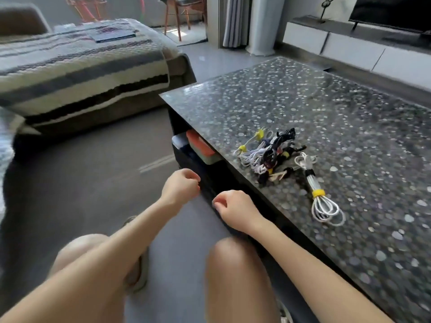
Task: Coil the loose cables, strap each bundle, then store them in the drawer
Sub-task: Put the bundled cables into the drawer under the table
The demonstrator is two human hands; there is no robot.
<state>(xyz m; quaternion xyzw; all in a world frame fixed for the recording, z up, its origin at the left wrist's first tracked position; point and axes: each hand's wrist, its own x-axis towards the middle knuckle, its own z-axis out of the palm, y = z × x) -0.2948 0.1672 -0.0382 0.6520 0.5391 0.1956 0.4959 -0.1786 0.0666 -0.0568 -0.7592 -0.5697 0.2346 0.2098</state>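
A person sits low, knees up, beside a dark coffee table (pixel 303 101) with a pebble-patterned glass top. Both bare arms reach forward to the table's dark drawer front (pixel 208 183).

The left hand (pixel 180 185) and the right hand (pixel 233 206) sit side by side against that front with fingers curled. The dark panel swallows the fingertips, so I cannot tell whether they hook a drawer lip or hold nothing.

The cables are all on the tabletop, well apart from the hands. A heap of black and white bundles (pixel 268 152) lies near the table edge, with several yellow straps showing. Just beside it lies one white coil (pixel 319 199), cinched by a yellow strap (pixel 318 192). Further along, an orange box (pixel 198 145) shows in an opening under the top.

The step in hand looks like opening the drawer. It would go best with an even, straight pull from both hands, knees shifted clear. The bundles should then go in one at a time, with the heap checked for any unstrapped cable.
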